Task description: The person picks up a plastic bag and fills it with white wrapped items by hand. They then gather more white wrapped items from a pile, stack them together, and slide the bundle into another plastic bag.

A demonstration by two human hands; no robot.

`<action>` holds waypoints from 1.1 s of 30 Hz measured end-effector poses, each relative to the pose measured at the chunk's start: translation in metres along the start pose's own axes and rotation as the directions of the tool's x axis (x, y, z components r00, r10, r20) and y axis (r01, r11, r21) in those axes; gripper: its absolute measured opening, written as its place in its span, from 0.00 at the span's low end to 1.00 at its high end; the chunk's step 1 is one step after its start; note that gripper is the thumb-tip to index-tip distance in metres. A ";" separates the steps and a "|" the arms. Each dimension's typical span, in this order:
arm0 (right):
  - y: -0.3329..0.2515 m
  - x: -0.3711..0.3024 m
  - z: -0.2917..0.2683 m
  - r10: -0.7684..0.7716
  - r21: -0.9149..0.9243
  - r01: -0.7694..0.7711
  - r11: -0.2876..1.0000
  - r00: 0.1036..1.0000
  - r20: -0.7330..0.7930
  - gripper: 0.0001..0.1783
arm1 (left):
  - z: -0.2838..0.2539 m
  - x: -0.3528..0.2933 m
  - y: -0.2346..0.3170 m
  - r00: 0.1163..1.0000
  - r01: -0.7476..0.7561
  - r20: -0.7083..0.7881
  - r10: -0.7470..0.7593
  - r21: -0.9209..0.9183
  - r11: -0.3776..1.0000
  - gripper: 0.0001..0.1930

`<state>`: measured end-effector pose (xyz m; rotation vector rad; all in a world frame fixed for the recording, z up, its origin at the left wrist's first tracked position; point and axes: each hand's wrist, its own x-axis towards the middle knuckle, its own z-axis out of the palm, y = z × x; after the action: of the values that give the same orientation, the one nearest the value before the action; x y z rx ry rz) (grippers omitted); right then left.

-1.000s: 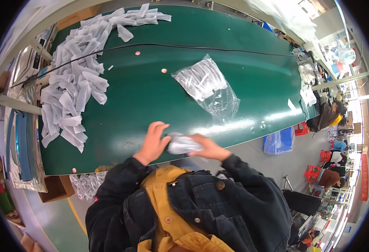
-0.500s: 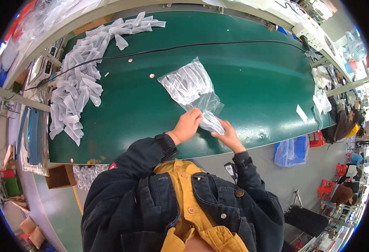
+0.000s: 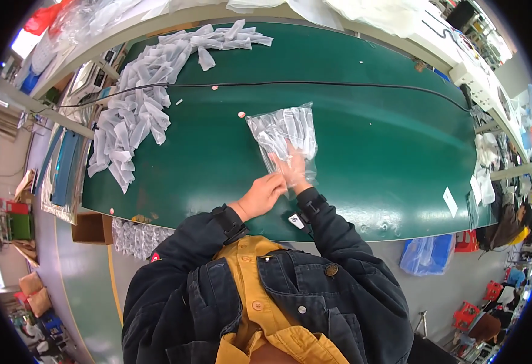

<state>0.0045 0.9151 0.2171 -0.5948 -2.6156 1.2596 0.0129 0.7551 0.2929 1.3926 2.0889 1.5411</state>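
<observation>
Broad green tabletop (image 3: 369, 121), curved by the lens, crossed far side by a thin black cable (image 3: 338, 85). Far left, a long heap of small white packets (image 3: 135, 109). Near the middle, a clear plastic bag (image 3: 281, 130) stuffed with similar white pieces, lying flat. Right hand (image 3: 290, 164) spread open, palm pressing the bag's near end. Left hand (image 3: 264, 193) loosely curled at the bag's near left corner, pinching its edge. Best done with steady downward pressure, contents kept away from the mouth, edge held taut and flat. Tiny pink bits (image 3: 241, 114) scattered just left of the bag.
</observation>
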 end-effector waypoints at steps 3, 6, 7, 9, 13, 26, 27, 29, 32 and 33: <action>-0.024 0.007 0.013 -0.025 -0.172 0.013 0.985 0.997 -0.070 0.50 | 0.008 -0.005 0.010 0.997 0.002 0.078 0.000 -0.025 1.000 0.04; -0.028 0.011 0.026 -0.076 -0.312 0.019 0.950 0.982 -0.172 0.53 | 0.011 -0.003 0.010 0.995 0.015 0.100 -0.011 -0.043 0.999 0.04; -0.024 0.013 0.027 -0.163 -0.337 0.093 0.937 0.969 -0.187 0.53 | 0.009 -0.001 0.007 0.997 0.022 0.081 -0.018 -0.044 0.999 0.04; -0.015 0.019 0.025 -0.338 -0.387 0.241 0.890 0.918 -0.207 0.52 | 0.005 -0.002 0.006 0.998 0.036 0.048 -0.034 -0.037 0.999 0.04; 0.005 -0.009 0.017 -0.216 -0.434 0.226 0.872 0.974 0.074 0.51 | -0.004 -0.006 -0.002 0.992 0.110 -0.069 -0.108 0.028 0.994 0.03; 0.013 0.048 0.034 -0.623 -0.219 0.602 0.768 0.781 -0.041 0.41 | -0.033 -0.019 -0.023 0.977 0.087 0.191 -0.092 0.036 0.996 0.09; 0.014 0.033 0.019 -0.489 -0.125 0.492 0.862 0.870 0.053 0.37 | -0.048 -0.027 -0.033 0.997 0.033 0.059 -0.043 0.150 0.988 0.09; 0.026 -0.004 -0.013 -0.313 -0.042 0.328 0.944 0.926 0.211 0.28 | -0.100 -0.052 -0.066 0.976 0.066 -0.217 0.016 0.364 0.929 0.10; 0.030 -0.070 -0.049 -0.068 -0.047 0.077 0.996 0.984 0.165 0.12 | -0.208 -0.102 -0.113 0.756 0.519 -0.647 -0.100 0.498 0.695 0.10; 0.032 -0.088 -0.064 0.076 -0.080 -0.062 0.995 0.981 0.179 0.12 | -0.245 -0.128 -0.138 0.626 0.652 -0.779 -0.035 0.498 0.572 0.14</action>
<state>0.1138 0.9411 0.2333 -0.6148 -2.8243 1.2988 -0.1492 0.4973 0.2412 0.2721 3.5102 1.0891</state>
